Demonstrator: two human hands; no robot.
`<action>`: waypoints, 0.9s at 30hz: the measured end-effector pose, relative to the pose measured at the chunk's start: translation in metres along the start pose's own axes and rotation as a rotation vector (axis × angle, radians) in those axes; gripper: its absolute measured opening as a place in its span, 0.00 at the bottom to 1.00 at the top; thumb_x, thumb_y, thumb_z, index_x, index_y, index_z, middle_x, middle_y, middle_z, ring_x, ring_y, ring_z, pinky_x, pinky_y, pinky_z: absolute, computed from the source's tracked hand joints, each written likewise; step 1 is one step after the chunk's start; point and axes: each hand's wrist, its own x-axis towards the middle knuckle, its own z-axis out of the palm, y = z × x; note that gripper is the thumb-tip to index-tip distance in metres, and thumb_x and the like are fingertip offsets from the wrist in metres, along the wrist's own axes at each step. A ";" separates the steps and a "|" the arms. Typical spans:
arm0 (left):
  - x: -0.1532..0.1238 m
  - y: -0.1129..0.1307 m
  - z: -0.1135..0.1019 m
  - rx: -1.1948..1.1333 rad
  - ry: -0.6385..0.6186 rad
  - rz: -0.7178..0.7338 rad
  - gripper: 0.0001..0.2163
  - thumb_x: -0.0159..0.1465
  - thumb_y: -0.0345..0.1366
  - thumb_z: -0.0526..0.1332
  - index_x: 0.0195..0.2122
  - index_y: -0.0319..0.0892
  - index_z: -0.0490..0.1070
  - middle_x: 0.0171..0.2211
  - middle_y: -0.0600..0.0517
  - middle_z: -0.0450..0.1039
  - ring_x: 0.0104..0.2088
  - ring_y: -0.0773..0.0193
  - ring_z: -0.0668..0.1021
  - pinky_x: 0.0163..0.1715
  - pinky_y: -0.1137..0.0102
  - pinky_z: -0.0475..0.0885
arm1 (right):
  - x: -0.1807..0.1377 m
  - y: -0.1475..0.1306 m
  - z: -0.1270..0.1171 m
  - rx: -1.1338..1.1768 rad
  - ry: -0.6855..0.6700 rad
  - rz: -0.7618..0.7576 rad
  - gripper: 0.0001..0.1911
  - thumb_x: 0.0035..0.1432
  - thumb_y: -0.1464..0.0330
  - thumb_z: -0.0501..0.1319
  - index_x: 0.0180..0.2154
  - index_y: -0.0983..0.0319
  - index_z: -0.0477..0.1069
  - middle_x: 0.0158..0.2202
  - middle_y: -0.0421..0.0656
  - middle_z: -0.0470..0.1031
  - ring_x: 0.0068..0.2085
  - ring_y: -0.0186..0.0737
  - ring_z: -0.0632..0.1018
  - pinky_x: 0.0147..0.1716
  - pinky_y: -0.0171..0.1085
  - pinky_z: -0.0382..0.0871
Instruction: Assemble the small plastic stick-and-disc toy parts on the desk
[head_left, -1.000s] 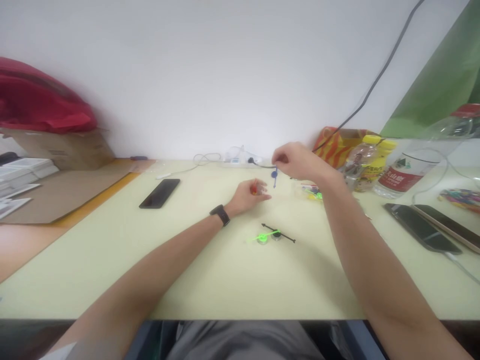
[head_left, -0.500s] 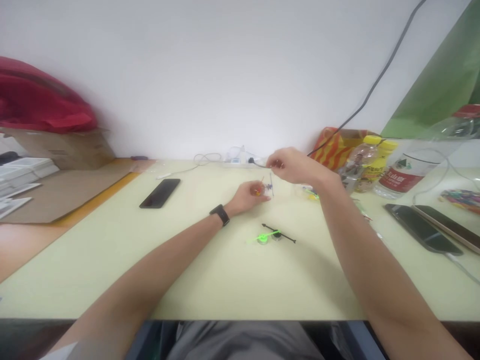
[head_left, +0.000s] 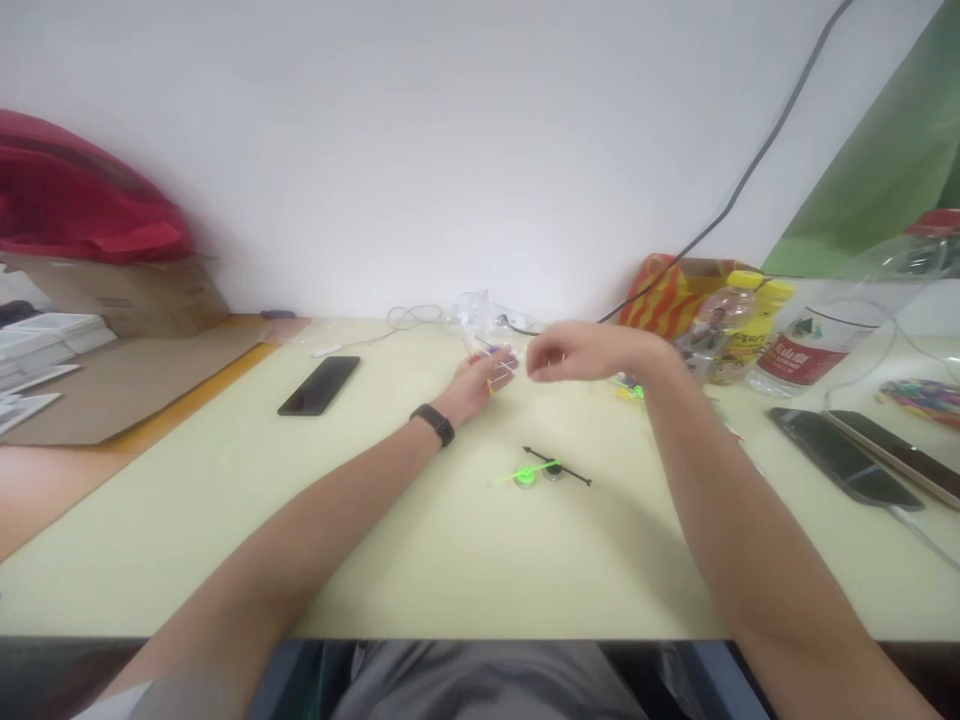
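My left hand (head_left: pixel 471 388), wearing a black band on the wrist, is closed around small plastic pieces (head_left: pixel 504 368) with thin white, blue and orange parts. Their exact kind is too blurred to tell. Just right of them, my right hand (head_left: pixel 585 352) hovers with fingers curled in a pinch; whatever it holds, if anything, is hidden apart from a tiny pale speck. Nearer to me on the table lie a green round piece with a long pointer (head_left: pixel 526 477) and a black one with an arrow-tipped pointer (head_left: pixel 553 470), their pointers crossing.
A black phone (head_left: pixel 320 386) lies at left. Clear plastic wrapping (head_left: pixel 474 308) sits by the wall. Small coloured pieces (head_left: pixel 628 388) are beneath my right wrist. At right stand bottles (head_left: pixel 802 345), a striped bag (head_left: pixel 651 296) and two more phones (head_left: pixel 844 455). A cardboard box (head_left: pixel 142 297) is far left.
My left hand has shifted left and turned, bringing the white stick-like parts into clearer view. My right hand has dropped lower. The green and black pieces have stayed put.
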 end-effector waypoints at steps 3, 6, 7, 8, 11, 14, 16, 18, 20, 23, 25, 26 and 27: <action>0.003 -0.003 -0.002 0.020 0.029 0.015 0.15 0.53 0.39 0.79 0.38 0.40 0.78 0.40 0.47 0.82 0.40 0.62 0.83 0.47 0.66 0.76 | 0.014 0.010 0.012 0.091 -0.337 0.046 0.14 0.57 0.64 0.67 0.43 0.63 0.79 0.40 0.46 0.82 0.39 0.43 0.80 0.35 0.36 0.70; 0.003 -0.005 -0.002 0.042 0.047 0.035 0.16 0.52 0.37 0.79 0.38 0.40 0.78 0.39 0.47 0.82 0.39 0.63 0.83 0.47 0.66 0.76 | 0.031 0.020 0.028 0.176 -0.522 0.035 0.21 0.52 0.58 0.71 0.44 0.65 0.78 0.39 0.47 0.82 0.38 0.42 0.80 0.36 0.36 0.71; 0.003 -0.005 -0.001 0.051 0.050 0.039 0.16 0.52 0.36 0.79 0.39 0.40 0.78 0.39 0.47 0.82 0.38 0.63 0.83 0.47 0.65 0.76 | 0.036 0.021 0.034 0.189 -0.564 0.029 0.24 0.50 0.57 0.72 0.44 0.65 0.78 0.39 0.47 0.82 0.38 0.42 0.80 0.36 0.36 0.71; 0.002 -0.006 -0.001 0.061 0.050 0.040 0.17 0.52 0.37 0.80 0.39 0.40 0.78 0.39 0.47 0.82 0.38 0.62 0.83 0.47 0.65 0.76 | 0.040 0.021 0.040 0.194 -0.605 0.026 0.26 0.48 0.56 0.74 0.44 0.65 0.78 0.37 0.46 0.82 0.38 0.42 0.80 0.37 0.36 0.71; 0.000 -0.005 0.003 0.091 0.043 0.039 0.18 0.52 0.38 0.80 0.39 0.40 0.78 0.40 0.46 0.82 0.38 0.62 0.83 0.47 0.64 0.76 | 0.051 0.017 0.057 0.175 -0.711 0.034 0.29 0.42 0.55 0.77 0.43 0.66 0.79 0.34 0.44 0.81 0.37 0.42 0.80 0.36 0.36 0.71; -0.002 -0.005 0.005 0.114 0.045 0.041 0.20 0.51 0.38 0.80 0.42 0.41 0.76 0.40 0.47 0.82 0.38 0.61 0.83 0.46 0.64 0.76 | 0.060 0.009 0.072 0.116 -0.746 0.043 0.25 0.40 0.58 0.77 0.39 0.66 0.80 0.31 0.42 0.80 0.34 0.40 0.79 0.35 0.35 0.70; -0.002 -0.005 0.005 0.132 0.044 0.041 0.23 0.50 0.37 0.81 0.44 0.41 0.75 0.38 0.48 0.82 0.37 0.61 0.83 0.44 0.64 0.76 | 0.063 0.006 0.075 0.085 -0.733 0.043 0.19 0.43 0.63 0.74 0.37 0.66 0.80 0.29 0.41 0.80 0.32 0.40 0.78 0.33 0.35 0.69; -0.002 -0.007 0.004 0.156 0.040 0.046 0.25 0.50 0.37 0.81 0.47 0.41 0.75 0.37 0.48 0.81 0.36 0.61 0.83 0.42 0.64 0.76 | 0.061 0.007 0.071 0.092 -0.678 0.035 0.15 0.45 0.67 0.71 0.38 0.65 0.79 0.29 0.41 0.80 0.32 0.39 0.79 0.33 0.34 0.69; -0.002 -0.008 0.003 0.182 0.042 0.063 0.26 0.49 0.37 0.81 0.47 0.41 0.75 0.35 0.49 0.81 0.34 0.62 0.82 0.41 0.65 0.76 | 0.054 0.011 0.059 0.125 -0.574 0.024 0.16 0.47 0.70 0.68 0.41 0.64 0.78 0.31 0.41 0.80 0.32 0.39 0.80 0.32 0.34 0.70; -0.002 -0.010 0.003 0.220 0.039 0.095 0.27 0.47 0.37 0.81 0.47 0.41 0.75 0.34 0.50 0.81 0.33 0.62 0.81 0.41 0.64 0.76 | 0.036 0.018 0.034 0.167 -0.362 0.012 0.16 0.51 0.72 0.65 0.44 0.63 0.77 0.32 0.42 0.81 0.31 0.40 0.81 0.31 0.34 0.71; -0.003 -0.011 0.004 0.247 0.033 0.118 0.27 0.47 0.37 0.81 0.47 0.41 0.76 0.35 0.49 0.81 0.34 0.62 0.81 0.42 0.63 0.76 | 0.020 0.018 0.018 0.190 -0.180 0.010 0.14 0.54 0.72 0.65 0.45 0.62 0.77 0.33 0.42 0.81 0.32 0.40 0.82 0.32 0.35 0.71; -0.003 -0.011 0.005 0.262 0.032 0.131 0.27 0.47 0.37 0.81 0.47 0.41 0.76 0.36 0.48 0.82 0.34 0.61 0.82 0.42 0.62 0.76 | 0.013 0.016 0.010 0.205 -0.076 0.009 0.12 0.56 0.71 0.64 0.44 0.62 0.77 0.32 0.43 0.82 0.33 0.40 0.82 0.32 0.35 0.72; -0.003 -0.012 0.006 0.276 0.031 0.146 0.27 0.47 0.38 0.81 0.47 0.41 0.76 0.37 0.48 0.82 0.35 0.61 0.82 0.43 0.62 0.76 | 0.006 0.014 0.004 0.217 0.040 0.002 0.10 0.57 0.71 0.65 0.43 0.62 0.77 0.32 0.43 0.82 0.34 0.40 0.82 0.33 0.35 0.72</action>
